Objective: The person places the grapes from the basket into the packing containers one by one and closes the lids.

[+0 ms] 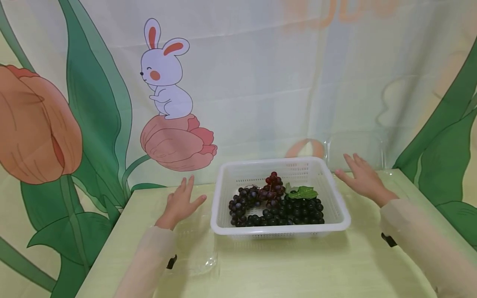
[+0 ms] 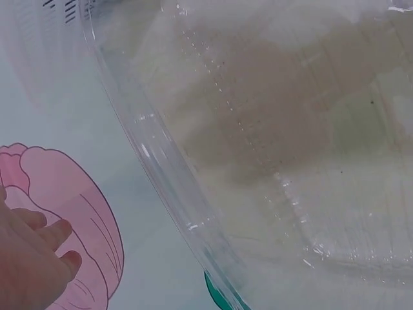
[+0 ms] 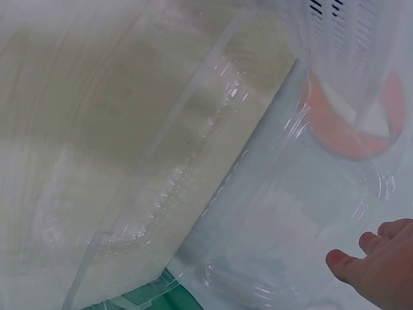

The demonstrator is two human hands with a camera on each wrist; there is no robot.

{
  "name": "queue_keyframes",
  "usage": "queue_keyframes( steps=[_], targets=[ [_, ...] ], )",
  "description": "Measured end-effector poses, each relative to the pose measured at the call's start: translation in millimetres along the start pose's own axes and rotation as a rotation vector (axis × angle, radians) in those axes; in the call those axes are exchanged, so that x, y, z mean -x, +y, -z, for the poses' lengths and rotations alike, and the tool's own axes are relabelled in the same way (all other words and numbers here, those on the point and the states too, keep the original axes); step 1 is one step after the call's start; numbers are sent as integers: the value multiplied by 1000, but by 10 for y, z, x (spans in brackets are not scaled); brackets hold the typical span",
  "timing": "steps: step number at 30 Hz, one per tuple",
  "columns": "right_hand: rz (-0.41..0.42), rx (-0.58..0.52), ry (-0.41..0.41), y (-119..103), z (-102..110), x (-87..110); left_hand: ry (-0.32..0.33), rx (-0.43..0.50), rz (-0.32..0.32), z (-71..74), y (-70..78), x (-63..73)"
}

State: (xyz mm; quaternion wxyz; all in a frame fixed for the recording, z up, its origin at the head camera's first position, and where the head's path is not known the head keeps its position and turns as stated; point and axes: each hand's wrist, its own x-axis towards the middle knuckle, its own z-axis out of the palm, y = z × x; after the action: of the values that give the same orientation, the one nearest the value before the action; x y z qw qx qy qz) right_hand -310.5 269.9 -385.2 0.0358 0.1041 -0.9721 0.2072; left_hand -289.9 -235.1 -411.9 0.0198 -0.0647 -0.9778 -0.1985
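A white plastic basket (image 1: 281, 230) stands on the table, holding bunches of dark grapes (image 1: 303, 211). A smaller reddish bunch of grapes (image 1: 273, 181) lies toward the back, and a green leaf (image 1: 303, 193) rests on the right-hand bunch. My left hand (image 1: 179, 205) hovers left of the basket with fingers spread, above a clear plastic container (image 2: 155, 152). On the basket's other side my right hand (image 1: 360, 179) is held with fingers extended, by another clear plastic container (image 3: 226, 84) whose raised lid stands behind it. Neither hand holds anything.
The pale green table (image 1: 283, 269) ends against a hanging cloth (image 1: 253, 82) printed with a rabbit and tulips. Transparent walls make the containers' edges hard to see.
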Motion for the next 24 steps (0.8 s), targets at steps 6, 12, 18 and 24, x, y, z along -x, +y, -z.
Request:
queue_keyframes(
  steps=[6, 12, 18, 24],
  targets=[
    [6, -25, -10, -77, -35, 8, 20, -7, -38, -65, 88, -11],
    [41, -24, -5, -127, -95, 16, 50, 7, -89, -120, 165, -9],
    [68, -54, -11, -178, -182, 12, 59, 52, -114, -130, 243, 29],
    [101, -74, -14, -275, -268, 28, 30, 84, -107, -163, 277, 44]
  ],
)
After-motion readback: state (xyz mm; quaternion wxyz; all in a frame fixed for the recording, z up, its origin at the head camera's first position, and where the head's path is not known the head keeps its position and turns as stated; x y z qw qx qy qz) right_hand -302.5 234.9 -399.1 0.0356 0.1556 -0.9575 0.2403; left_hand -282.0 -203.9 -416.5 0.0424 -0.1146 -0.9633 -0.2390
